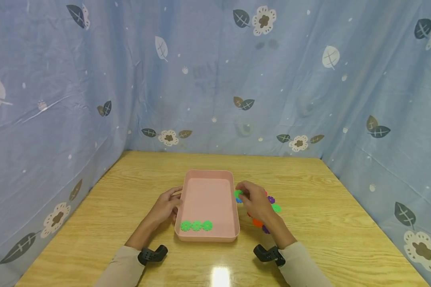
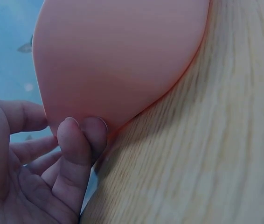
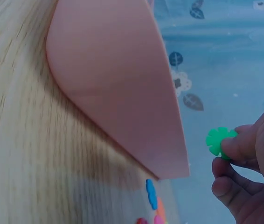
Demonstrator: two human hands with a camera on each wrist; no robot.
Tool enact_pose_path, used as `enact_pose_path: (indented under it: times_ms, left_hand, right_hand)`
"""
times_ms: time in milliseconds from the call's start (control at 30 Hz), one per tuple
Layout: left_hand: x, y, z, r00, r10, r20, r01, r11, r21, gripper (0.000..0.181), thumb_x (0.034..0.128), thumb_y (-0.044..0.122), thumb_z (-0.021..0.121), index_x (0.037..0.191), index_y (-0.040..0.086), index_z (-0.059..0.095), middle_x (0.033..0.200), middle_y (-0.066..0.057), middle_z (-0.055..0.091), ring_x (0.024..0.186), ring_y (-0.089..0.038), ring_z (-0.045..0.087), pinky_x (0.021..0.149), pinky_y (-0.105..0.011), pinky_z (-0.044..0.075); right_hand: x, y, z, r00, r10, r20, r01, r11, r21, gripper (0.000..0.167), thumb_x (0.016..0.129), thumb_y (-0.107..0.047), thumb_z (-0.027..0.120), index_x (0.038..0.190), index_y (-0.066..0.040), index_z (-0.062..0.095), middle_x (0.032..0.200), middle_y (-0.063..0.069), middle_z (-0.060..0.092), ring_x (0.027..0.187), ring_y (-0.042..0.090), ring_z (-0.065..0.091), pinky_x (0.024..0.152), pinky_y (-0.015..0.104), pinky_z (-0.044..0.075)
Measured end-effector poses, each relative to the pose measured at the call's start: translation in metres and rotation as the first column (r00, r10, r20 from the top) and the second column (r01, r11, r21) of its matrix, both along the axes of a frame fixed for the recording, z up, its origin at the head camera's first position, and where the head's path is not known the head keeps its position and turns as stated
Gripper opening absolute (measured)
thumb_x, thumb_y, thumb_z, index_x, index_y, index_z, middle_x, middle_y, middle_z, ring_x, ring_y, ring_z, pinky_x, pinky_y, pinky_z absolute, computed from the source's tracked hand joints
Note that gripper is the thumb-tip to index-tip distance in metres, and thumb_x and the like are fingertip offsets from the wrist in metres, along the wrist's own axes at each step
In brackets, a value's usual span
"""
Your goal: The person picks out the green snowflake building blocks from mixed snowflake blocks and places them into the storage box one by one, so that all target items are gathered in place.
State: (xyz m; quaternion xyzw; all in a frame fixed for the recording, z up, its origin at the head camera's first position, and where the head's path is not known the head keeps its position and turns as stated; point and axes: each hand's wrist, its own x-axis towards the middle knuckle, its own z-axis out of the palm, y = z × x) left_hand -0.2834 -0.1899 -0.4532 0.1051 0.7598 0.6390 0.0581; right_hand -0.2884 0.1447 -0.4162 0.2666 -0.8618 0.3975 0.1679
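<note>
A pink tray (image 1: 207,239) lies on the table, with three green notched discs (image 1: 196,226) in a row along its near side. My left hand (image 1: 164,205) is at the tray's left side; in the left wrist view, its loosely bent fingers (image 2: 71,135) touch the outer wall. Just outside the opposite wall, my right hand (image 1: 256,199) pinches a green flower-shaped disc (image 3: 220,141) between thumb and finger. The right wrist view has this disc raised off the table, apart from the tray. Beneath it, a blue disc (image 3: 151,194) shows beside the tray's corner.
Several loose discs lie to the tray's right, partly hidden by my right arm: an orange disc (image 1: 257,223), a purple disc (image 1: 271,199) and a green disc (image 1: 276,208) among them. A blue patterned curtain (image 1: 215,79) surrounds the wooden table (image 1: 140,167) at the back and sides.
</note>
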Motion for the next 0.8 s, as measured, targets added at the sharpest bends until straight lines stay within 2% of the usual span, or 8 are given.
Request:
enact_pose_path:
  times_ms: [167,367,533,667,800]
  left_hand:
    - [0.0,0.0,0.0,1.0,0.01,-0.003,-0.01,1.0,-0.003,0.058,0.0991,0.006,0.053,0.155,0.004,0.037,0.149,-0.027,0.048,0.06,-0.021,0.063,0.055,-0.029,0.056]
    - [-0.001,-0.001,-0.001,1.0,0.012,-0.008,-0.013,1.0,-0.011,0.058,0.0992,0.006,0.052,0.155,0.004,0.037,0.148,-0.028,0.049,0.06,-0.022,0.064,0.056,-0.031,0.057]
    - [-0.001,-0.001,-0.001,1.0,0.01,-0.005,-0.01,1.0,-0.003,0.058,0.0995,0.005,0.051,0.155,0.003,0.036,0.148,-0.029,0.049,0.059,-0.021,0.063,0.054,-0.031,0.056]
    - [-0.001,-0.001,-0.001,1.0,0.008,-0.004,-0.008,1.0,0.0,0.058,0.0997,0.005,0.051,0.155,0.002,0.036,0.148,-0.029,0.049,0.058,-0.021,0.063,0.052,-0.031,0.056]
    - [-0.002,-0.001,-0.001,1.0,-0.005,0.0,0.005,1.0,-0.001,0.058,0.1004,0.005,0.05,0.156,0.002,0.034,0.149,-0.029,0.048,0.056,-0.019,0.062,0.05,-0.03,0.055]
  right_hand:
    - [0.002,-0.007,0.004,0.999,0.047,0.027,-0.047,0.999,0.002,0.018,0.092,0.007,0.066,0.107,-0.002,0.069,0.094,0.004,0.07,0.074,0.012,0.06,0.068,0.026,0.056]
    - [0.005,-0.016,0.005,0.991,0.11,0.075,-0.111,0.994,-0.003,0.017,0.09,0.006,0.068,0.1,-0.006,0.072,0.091,0.003,0.072,0.072,0.013,0.062,0.063,0.027,0.056]
    - [0.008,-0.024,0.002,0.986,0.112,0.123,-0.116,0.993,0.018,0.017,0.088,0.005,0.069,0.097,-0.008,0.075,0.087,-0.002,0.072,0.074,0.014,0.061,0.063,0.026,0.053]
    - [0.01,-0.029,-0.002,0.986,0.105,0.133,-0.115,0.991,0.069,0.015,0.088,0.002,0.072,0.093,-0.011,0.076,0.086,-0.007,0.07,0.08,0.009,0.061,0.067,0.025,0.052]
    - [0.012,-0.033,-0.003,0.985,0.101,0.142,-0.117,0.986,0.115,0.014,0.089,0.0,0.073,0.091,-0.014,0.076,0.084,-0.008,0.071,0.079,0.008,0.063,0.068,0.025,0.053]
